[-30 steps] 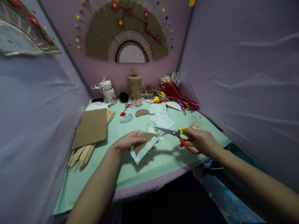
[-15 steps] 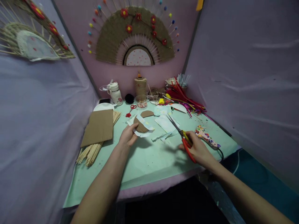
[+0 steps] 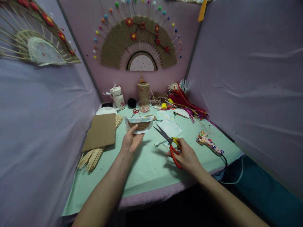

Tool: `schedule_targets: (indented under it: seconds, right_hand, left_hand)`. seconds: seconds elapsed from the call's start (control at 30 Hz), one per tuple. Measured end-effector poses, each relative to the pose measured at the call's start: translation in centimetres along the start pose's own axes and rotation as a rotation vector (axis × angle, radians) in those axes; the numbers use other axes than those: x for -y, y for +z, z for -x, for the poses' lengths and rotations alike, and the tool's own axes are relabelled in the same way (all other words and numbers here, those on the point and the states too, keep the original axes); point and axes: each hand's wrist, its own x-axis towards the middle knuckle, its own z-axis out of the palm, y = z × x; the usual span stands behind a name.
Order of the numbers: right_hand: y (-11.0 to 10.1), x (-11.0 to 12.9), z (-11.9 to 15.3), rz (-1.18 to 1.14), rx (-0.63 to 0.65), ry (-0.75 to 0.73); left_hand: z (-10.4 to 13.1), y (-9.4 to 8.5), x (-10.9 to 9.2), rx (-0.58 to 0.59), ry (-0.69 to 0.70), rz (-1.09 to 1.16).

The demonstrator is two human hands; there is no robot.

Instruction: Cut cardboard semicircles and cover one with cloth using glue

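Note:
In my left hand point(image 3: 131, 139) is a cardboard half-circle point(image 3: 142, 125), edged with pale floral fabric point(image 3: 139, 119) that is folded over its straight side. My thumb lies on the cardboard and the other fingers are underneath. My right hand point(image 3: 186, 156) grips scissors point(image 3: 170, 140) with red and yellow handles. Their blades are parted and point toward the cardboard piece, a short way off it. Below and behind the blades, pale fabric scraps point(image 3: 169, 126) lie on the table. Another brown cardboard piece shows partly behind the held one.
At left, a cardboard sheet point(image 3: 100, 130) rests on a bundle of thin sticks point(image 3: 92, 160). A glue gun point(image 3: 209, 142) with a cord lies at right. Along the back stand a white bottle point(image 3: 117, 98), a twine spool point(image 3: 143, 91) and red pipe cleaners point(image 3: 183, 99).
My left hand has turned the cardboard piece so its straight, fabric-covered edge is at the top. My right hand has brought the scissors leftward, closer to it, and the blades have spread.

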Motion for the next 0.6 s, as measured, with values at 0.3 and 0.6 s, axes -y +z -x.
schedule_targets:
  seconds: [0.3, 0.6]
  right_hand:
    - [1.8, 1.3, -1.4, -0.097, -0.067, 0.083]
    - [2.3, 2.0, -2.1, -0.136, -0.142, 0.035]
  left_hand:
    - [1.0, 0.1, 1.3, 0.025, 0.186, -0.113]
    - [1.6, 0.0, 2.3, 0.057, 0.137, -0.213]
